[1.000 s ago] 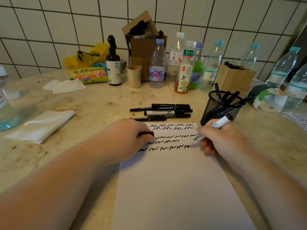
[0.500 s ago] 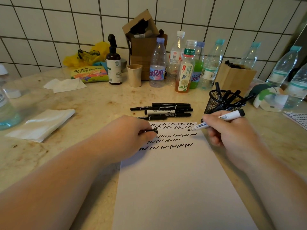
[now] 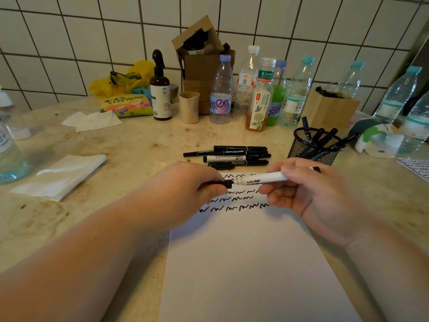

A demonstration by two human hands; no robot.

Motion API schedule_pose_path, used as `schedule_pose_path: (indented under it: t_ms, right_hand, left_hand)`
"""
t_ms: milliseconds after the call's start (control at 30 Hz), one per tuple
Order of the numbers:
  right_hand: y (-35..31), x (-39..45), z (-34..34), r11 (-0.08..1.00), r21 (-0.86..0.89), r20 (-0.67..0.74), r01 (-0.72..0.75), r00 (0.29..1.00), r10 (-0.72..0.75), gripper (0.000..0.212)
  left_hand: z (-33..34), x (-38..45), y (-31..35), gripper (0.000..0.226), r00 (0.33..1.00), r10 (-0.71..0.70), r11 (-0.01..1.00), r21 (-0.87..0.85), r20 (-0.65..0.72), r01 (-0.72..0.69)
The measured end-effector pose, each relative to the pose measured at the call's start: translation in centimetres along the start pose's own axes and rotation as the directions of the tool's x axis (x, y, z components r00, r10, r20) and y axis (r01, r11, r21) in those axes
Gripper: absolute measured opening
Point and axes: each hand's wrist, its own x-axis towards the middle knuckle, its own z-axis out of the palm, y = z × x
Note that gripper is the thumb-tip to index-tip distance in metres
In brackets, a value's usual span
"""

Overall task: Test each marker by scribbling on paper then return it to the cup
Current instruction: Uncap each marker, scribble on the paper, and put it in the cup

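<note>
A white sheet of paper [image 3: 250, 263] lies in front of me, with rows of black scribbles [image 3: 234, 201] near its top. My right hand [image 3: 311, 194] holds a white marker [image 3: 264, 178] level above the scribbles, tip pointing left. My left hand [image 3: 185, 191] pinches the black marker cap [image 3: 226, 184], whose mouth sits right at the marker's tip. A black mesh cup [image 3: 311, 147] with several black markers stands behind my right hand. Several more markers [image 3: 229, 155] lie in a pile beyond the paper.
Plastic bottles [image 3: 260, 94], a brown spray bottle [image 3: 160, 94], a beige cup [image 3: 189, 108] and cardboard boxes [image 3: 202, 66] line the tiled wall. Folded tissues [image 3: 60, 175] lie at the left. A snack pack [image 3: 126, 105] and yellow bag sit at the back left.
My right hand lifted the white marker off the paper and turned it level. Both hands came together, bringing the cap in my left hand up to the marker's tip.
</note>
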Motion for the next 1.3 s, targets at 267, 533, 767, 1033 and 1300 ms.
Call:
schedule_pose_path:
  t_ms: [267, 533, 767, 1033, 1300]
  right_hand:
    - [0.0, -0.2, 0.2, 0.996, -0.088, 0.019, -0.013, 1.0, 0.014, 0.039]
    - [0.3, -0.4, 0.2, 0.975, -0.22, 0.091, -0.026, 0.995, 0.047, 0.031]
    - [-0.1, -0.6, 0.1, 0.991, -0.118, 0.16, -0.061, 0.984, 0.079, 0.033]
    - [0.4, -0.5, 0.3, 0.987, -0.162, 0.138, 0.014, 0.99, 0.009, 0.025]
    - [-0.6, -0.7, 0.3, 0.992, -0.126, 0.141, 0.016, 0.99, 0.002, 0.016]
  left_hand:
    - [-0.1, 0.0, 0.2, 0.019, 1.0, 0.008, 1.0, -0.019, 0.006, -0.007]
    - [0.0, -0.2, 0.4, 0.017, 0.99, -0.005, 0.998, 0.065, 0.139, -0.004]
    - [-0.2, -0.3, 0.6, 0.024, 0.971, 0.012, 0.987, -0.156, 0.24, 0.026]
    - [-0.3, -0.2, 0.4, 0.023, 0.962, 0.011, 0.975, -0.217, 0.275, 0.051]
    - [-0.8, -0.6, 1.0, 0.019, 0.982, 0.044, 0.975, -0.22, 0.186, -0.002]
